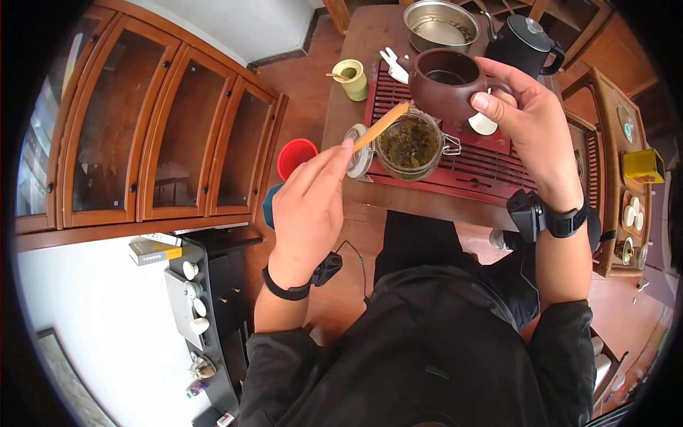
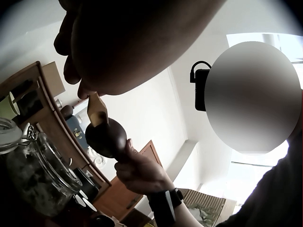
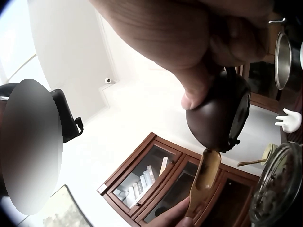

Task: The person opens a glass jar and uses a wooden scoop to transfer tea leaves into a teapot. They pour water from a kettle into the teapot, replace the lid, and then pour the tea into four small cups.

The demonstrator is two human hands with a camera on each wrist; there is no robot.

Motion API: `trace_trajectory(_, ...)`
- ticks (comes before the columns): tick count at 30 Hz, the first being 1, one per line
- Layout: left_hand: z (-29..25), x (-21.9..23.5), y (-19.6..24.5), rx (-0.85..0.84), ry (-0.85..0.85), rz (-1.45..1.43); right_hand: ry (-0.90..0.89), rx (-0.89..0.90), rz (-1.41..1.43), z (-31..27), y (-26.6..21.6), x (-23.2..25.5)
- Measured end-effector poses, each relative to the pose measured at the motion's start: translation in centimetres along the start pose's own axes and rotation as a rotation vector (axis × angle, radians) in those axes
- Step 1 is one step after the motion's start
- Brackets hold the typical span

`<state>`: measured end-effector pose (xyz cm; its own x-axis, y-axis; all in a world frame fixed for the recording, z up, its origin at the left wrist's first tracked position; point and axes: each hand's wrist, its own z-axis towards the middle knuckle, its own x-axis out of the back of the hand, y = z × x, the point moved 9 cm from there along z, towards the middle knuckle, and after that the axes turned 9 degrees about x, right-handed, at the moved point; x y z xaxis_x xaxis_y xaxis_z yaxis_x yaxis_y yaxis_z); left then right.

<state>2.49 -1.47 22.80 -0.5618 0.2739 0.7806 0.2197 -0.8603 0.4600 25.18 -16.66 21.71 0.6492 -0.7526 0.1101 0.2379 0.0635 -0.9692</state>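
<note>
In the head view, the left hand (image 1: pixel 309 206) pinches a light wooden scoop (image 1: pixel 380 128) by one end. The right hand (image 1: pixel 530 124) grips a dark brown teapot (image 1: pixel 445 92) by its handle side, lidless and held up, its thumb on the body. The scoop's far end is beside the teapot, above an open glass jar (image 1: pixel 409 146) of dark green leaves. In the right wrist view the scoop's hollow (image 3: pixel 208 170) lies just below the teapot (image 3: pixel 215 116), with little in it. The left wrist view shows the scoop (image 2: pixel 97 109) overlapping the teapot (image 2: pixel 109 139); whether they touch, I cannot tell.
The jar stands on a red slatted tray (image 1: pixel 469 174) on a brown table. Behind are a metal bowl (image 1: pixel 441 28), a black kettle (image 1: pixel 523 43), a white hand-shaped figure (image 1: pixel 395 67) and a green cup (image 1: pixel 352 82). A white cup (image 1: pixel 483 124) sits below the teapot; a red bin (image 1: pixel 295 156) is left.
</note>
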Motion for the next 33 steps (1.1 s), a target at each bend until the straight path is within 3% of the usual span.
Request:
trace_trajectory(2,0.1,0.3,0.5,-0.014,0.041,-0.055,-0.008,-0.012,0.004,-0.1,-0.1,-0.1)
trace_trajectory(8,-0.8,-2.5,1.3,-0.036,-0.213,0.03,0.004,-0.009,0.027,0.1,0.3,-0.1)
trace_trajectory(12,-0.4,-0.8,0.0,0.024,-0.069,0.029,-0.012,-0.029,-0.018,0.0,-0.2,0.0)
trace_trajectory(22,0.4,1.1,-0.4,0.029,0.096,-0.005,-0.07,0.022,-0.04,0.1,0.1,-0.5)
trace_trajectory(31,-0.3,-0.1,0.1,-0.014,0.034,0.036,-0.119,0.048,-0.099,-0.5,-0.8,-1.4)
trace_trajectory(33,-0.8,-0.6,0.6,-0.053,-0.106,0.139,-0.105,0.059,-0.211,-0.2,-0.3,-0.6)
